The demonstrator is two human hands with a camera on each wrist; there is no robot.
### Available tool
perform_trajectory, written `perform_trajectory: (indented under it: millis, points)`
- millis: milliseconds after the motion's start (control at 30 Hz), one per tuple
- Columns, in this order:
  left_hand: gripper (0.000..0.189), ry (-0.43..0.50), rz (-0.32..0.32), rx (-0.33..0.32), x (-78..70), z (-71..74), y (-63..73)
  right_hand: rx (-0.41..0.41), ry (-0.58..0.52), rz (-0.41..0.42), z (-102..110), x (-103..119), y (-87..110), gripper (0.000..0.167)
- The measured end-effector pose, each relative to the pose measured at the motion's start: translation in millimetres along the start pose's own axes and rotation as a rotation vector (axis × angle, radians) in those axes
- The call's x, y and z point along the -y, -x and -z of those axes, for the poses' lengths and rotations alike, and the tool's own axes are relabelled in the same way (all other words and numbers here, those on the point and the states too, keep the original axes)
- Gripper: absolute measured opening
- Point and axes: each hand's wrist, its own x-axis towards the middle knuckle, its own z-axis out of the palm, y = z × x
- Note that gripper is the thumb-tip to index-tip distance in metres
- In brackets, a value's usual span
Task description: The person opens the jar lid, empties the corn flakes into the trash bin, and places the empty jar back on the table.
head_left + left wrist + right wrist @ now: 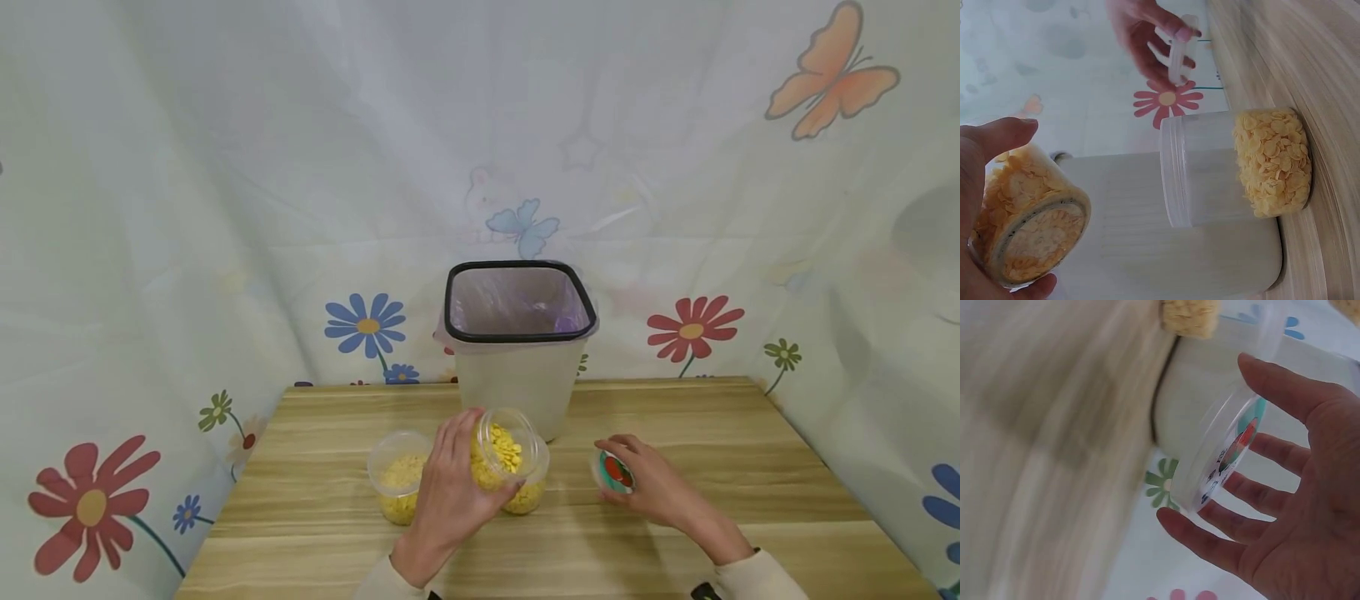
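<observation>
My left hand [447, 487] grips a clear plastic jar [504, 450] of yellow flakes, held tilted with its open mouth facing right. Below it, partly hidden, a second jar [527, 498] of flakes stands upright; in the left wrist view this standing jar [1210, 169] is filled only in its lower part. To the left of the hand a third clear jar [400, 477] with flakes stands on the table. My right hand [656, 490] holds a round clear lid [617, 472] with a green and red print by its rim, raised above the wood in the left wrist view.
Behind the jars stands a pale bin [517, 379] with a black rim and a thin purplish liner. The wood-grain table [712, 433] ends at a white curtain [225, 167] printed with flowers and butterflies.
</observation>
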Motion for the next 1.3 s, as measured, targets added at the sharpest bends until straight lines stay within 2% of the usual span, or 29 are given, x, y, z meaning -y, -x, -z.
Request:
perform_trajectory:
  millis: [100, 200, 467, 1033, 1300]
  points:
    - [0.097, -0.001, -0.003, 0.001, 0.1, -0.1, -0.1, 0.073, 0.001, -0.043, -8, -7, 2.2, 0.066]
    - [0.096, -0.003, -0.007, 0.001, 0.2, -0.2, 0.1, 0.11, -0.001, -0.059, -15, -13, 4.3, 0.064]
    - [0.097, -0.007, -0.009, 0.006, -0.2, 0.0, -1.8, 0.08, 0.025, -0.043, -24, -22, 5.6, 0.063]
    - [0.096, -0.01, -0.003, 0.022, -1.2, 1.0, 3.2, 0.16, 0.047, -0.154, -30, -28, 13.8, 0.07]
    - [0.095, -0.006, 0.006, 0.029, -1.0, 1.6, 2.8, 0.169, 0.035, -0.164, -31, -32, 15.1, 0.073]
